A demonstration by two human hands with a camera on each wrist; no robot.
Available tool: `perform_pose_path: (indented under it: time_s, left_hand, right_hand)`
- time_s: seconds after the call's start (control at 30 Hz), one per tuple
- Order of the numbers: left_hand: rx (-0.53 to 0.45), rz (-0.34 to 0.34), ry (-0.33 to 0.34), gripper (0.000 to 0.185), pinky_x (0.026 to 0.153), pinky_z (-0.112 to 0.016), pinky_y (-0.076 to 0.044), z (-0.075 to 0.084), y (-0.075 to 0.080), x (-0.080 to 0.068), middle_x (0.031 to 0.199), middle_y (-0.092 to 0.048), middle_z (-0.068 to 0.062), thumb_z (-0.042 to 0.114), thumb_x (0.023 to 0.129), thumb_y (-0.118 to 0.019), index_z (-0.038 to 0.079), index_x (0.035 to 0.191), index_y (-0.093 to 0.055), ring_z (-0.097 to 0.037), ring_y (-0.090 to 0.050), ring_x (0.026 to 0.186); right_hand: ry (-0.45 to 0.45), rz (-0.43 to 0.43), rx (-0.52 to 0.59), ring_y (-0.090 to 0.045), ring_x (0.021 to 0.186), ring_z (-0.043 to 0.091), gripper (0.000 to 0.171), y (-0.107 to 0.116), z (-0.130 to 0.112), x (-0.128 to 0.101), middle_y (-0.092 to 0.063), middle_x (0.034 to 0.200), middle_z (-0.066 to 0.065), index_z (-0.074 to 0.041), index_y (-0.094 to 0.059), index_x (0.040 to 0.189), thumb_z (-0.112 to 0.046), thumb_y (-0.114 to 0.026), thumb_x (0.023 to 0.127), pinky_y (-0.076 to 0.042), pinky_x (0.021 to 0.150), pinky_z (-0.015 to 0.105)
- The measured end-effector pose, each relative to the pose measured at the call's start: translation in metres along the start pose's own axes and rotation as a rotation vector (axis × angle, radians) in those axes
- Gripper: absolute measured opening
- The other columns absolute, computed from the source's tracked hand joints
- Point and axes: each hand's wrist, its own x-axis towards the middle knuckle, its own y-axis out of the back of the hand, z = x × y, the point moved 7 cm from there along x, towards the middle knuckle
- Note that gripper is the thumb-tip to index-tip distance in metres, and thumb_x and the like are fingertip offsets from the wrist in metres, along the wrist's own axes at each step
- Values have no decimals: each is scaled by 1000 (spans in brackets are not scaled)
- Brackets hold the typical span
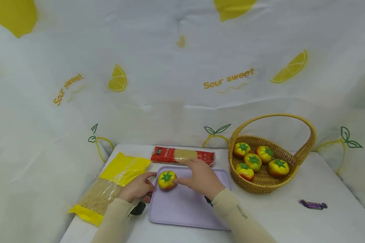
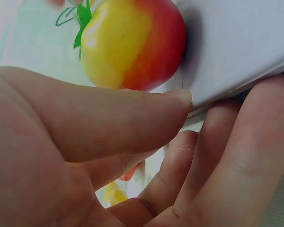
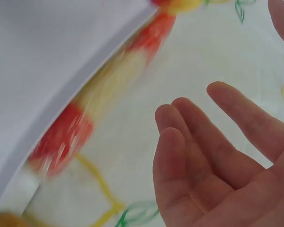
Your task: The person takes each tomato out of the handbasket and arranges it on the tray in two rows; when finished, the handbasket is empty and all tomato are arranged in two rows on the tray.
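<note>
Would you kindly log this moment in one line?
left hand: grips tray edge; right hand: beside fruit; fruit: on tray; basket: five similar fruits

Both hands reach out, near each other but not touching.
The left arm [image 1: 114, 217] and right arm [image 1: 241, 216] slant in toward the middle. The left hand [image 1: 137, 187] bends its fingers [image 2: 251, 146], with its thumb [image 2: 137, 118] across from them. The right hand [image 1: 199, 177] is loose, its thumb well away from its gently bent fingers.

A staged booth is suggested by the wrinkled, lemon-printed sheeting [image 1: 158, 87] by which the white worktop [image 1: 276, 216] is surrounded.
</note>
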Motion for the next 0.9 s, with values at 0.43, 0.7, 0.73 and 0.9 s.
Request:
perform_pose_path:
  time_s: [0.43, 0.7, 0.73, 0.9]
  left_hand:
    - [19, 32, 51, 65, 67, -37, -69, -15, 19, -5, 105, -64, -14, 6, 97, -73, 13, 159, -52, -25, -68, 76]
    - [25, 4, 64, 65, 69, -37, -69, -13, 9, 0, 106, -64, -14, 7, 98, -74, 13, 159, -52, -25, -69, 77]
    - [29, 2, 65, 65, 69, -37, -69, -13, 7, 0, 106, -64, -14, 7, 98, -74, 13, 159, -52, -25, -68, 77]
    - [45, -7, 56, 66, 68, -37, -69, -5, 1, 2, 106, -64, -14, 8, 98, -75, 14, 159, -52, -25, -69, 76]
  right_hand:
    - [-69, 207, 5, -66, 130, 38, 57, 84, 107, -50, -72, 139, 13, -10, -71, 139, -46, -81, 96, -56, 110, 62]
    - [-203, 223, -1, -65, 130, 46, 64, 105, 155, -72, -69, 142, 21, -5, -67, 143, -49, -78, 98, -54, 108, 66]
    - [-216, 218, -2, -65, 130, 47, 65, 106, 158, -73, -69, 142, 21, -5, -67, 143, -50, -78, 98, -54, 107, 66]
    - [-263, 197, -10, -68, 125, 45, 67, 109, 168, -80, -71, 139, 21, -5, -68, 143, -52, -77, 97, -57, 103, 64]
